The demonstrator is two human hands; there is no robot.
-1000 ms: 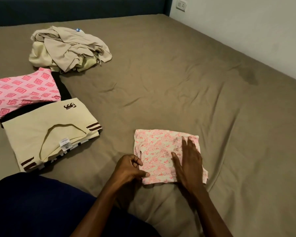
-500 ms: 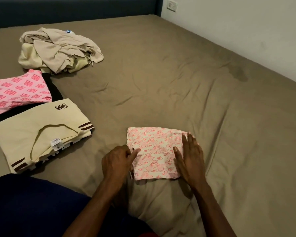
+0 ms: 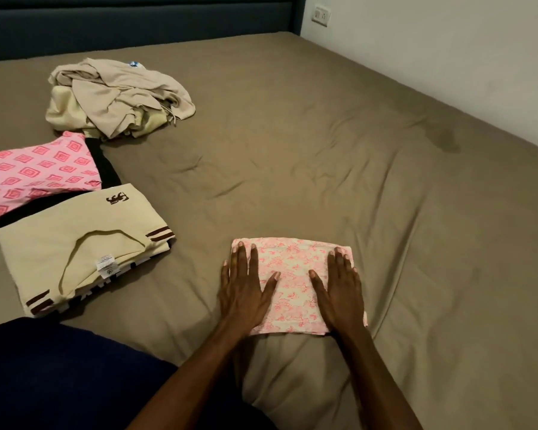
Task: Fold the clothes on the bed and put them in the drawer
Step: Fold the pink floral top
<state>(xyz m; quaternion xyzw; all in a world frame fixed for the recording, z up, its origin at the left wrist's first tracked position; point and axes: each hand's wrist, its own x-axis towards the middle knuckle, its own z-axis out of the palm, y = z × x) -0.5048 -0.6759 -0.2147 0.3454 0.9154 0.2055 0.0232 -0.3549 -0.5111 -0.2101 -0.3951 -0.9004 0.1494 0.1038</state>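
Observation:
A small folded cloth with a pink floral print (image 3: pixel 294 285) lies flat on the brown bed sheet (image 3: pixel 323 169) near the front. My left hand (image 3: pixel 246 287) presses on its left edge with straight fingers. My right hand (image 3: pixel 340 290) presses flat on its right side. At the left lie a folded cream shirt with brown stripes (image 3: pixel 78 246) and a folded pink diamond-print garment (image 3: pixel 35 172) on something black. An unfolded heap of beige clothes (image 3: pixel 118 97) sits farther back. No drawer is in view.
A dark blue headboard (image 3: pixel 137 23) runs along the back. A white wall with a socket (image 3: pixel 321 14) borders the bed on the right. My dark-clothed leg (image 3: pixel 59 373) fills the lower left. A darker stain (image 3: pixel 444 139) marks the sheet at the right.
My left hand let go of the cloth's left edge, opened and now lies flat on it. My right hand stayed flat on the right side. The cloth looks squarer and smoother.

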